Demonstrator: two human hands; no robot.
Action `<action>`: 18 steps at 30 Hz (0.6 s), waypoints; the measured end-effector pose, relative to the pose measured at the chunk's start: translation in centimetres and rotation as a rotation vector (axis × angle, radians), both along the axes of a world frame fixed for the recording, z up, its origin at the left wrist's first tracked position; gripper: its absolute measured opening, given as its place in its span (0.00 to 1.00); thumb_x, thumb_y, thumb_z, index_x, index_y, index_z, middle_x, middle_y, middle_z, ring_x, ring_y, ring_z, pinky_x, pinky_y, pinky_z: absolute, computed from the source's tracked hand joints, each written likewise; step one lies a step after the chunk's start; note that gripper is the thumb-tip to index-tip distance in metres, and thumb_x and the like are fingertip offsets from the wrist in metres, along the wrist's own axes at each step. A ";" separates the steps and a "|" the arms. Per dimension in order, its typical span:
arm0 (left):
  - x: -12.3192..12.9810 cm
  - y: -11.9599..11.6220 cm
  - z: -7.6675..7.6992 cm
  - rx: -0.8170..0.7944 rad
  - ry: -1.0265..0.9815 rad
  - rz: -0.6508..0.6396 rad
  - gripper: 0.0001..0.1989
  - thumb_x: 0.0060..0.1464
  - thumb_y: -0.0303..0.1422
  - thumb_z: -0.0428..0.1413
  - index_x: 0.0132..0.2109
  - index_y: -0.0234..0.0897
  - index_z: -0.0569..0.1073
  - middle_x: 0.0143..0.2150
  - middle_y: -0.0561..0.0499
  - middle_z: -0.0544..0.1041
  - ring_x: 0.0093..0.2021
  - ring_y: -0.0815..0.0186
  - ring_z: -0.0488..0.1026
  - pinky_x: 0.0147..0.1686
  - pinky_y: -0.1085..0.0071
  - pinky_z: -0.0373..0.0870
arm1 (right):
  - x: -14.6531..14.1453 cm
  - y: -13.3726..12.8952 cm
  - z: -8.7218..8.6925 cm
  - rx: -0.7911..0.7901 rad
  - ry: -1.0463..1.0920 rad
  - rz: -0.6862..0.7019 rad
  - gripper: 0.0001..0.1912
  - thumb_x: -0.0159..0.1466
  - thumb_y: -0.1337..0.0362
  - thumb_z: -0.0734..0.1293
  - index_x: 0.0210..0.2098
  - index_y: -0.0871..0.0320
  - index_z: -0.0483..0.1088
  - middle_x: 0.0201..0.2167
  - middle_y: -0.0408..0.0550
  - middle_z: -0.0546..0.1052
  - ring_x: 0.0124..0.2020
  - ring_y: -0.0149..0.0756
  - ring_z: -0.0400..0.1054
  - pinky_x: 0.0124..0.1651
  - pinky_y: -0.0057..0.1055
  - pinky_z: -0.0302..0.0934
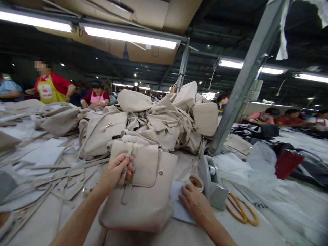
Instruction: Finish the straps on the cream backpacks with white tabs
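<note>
A beige backpack-style bag point(151, 201) stands in front of me, its flap point(146, 164) hanging over the front. My left hand point(120, 169) is closed in a pinch on a narrow beige strap point(127, 189) with a metal buckle, at the left part of the flap. To the right of the bag, my right hand point(196, 201) lies with its fingers stretched over a white sheet or pad point(176, 196). Just beyond those fingers is a small round white tub point(196, 181) with brown contents. Whatever lies under the right palm is hidden.
A heap of beige bags point(133, 119) rises behind. Loose straps point(66, 184) spread at left. On the right are a grey tape dispenser point(212, 184), yellow-handled scissors point(241, 208), clear plastic point(269, 184) and a slanted metal post point(246, 78). Several people work farther back.
</note>
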State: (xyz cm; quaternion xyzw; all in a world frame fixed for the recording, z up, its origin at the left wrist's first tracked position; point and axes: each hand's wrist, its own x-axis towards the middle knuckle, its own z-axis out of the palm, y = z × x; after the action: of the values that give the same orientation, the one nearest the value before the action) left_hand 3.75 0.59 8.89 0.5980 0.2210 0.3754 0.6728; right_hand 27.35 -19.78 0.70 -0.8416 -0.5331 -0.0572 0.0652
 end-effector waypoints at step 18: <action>-1.1 -0.9 1.5 -0.037 0.019 -0.042 0.18 0.49 0.46 0.61 0.36 0.35 0.70 0.24 0.54 0.74 0.21 0.71 0.70 0.23 0.74 0.67 | 3.5 -2.2 -1.2 0.760 0.287 0.029 0.16 0.61 0.55 0.62 0.44 0.54 0.75 0.51 0.54 0.77 0.53 0.50 0.70 0.57 0.45 0.64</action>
State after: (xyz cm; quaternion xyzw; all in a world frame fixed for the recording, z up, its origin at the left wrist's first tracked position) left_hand 2.62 -0.33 10.39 0.5932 0.2217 0.3515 0.6895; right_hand 30.83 -21.98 -0.51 -0.7495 -0.4713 -0.1309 0.4461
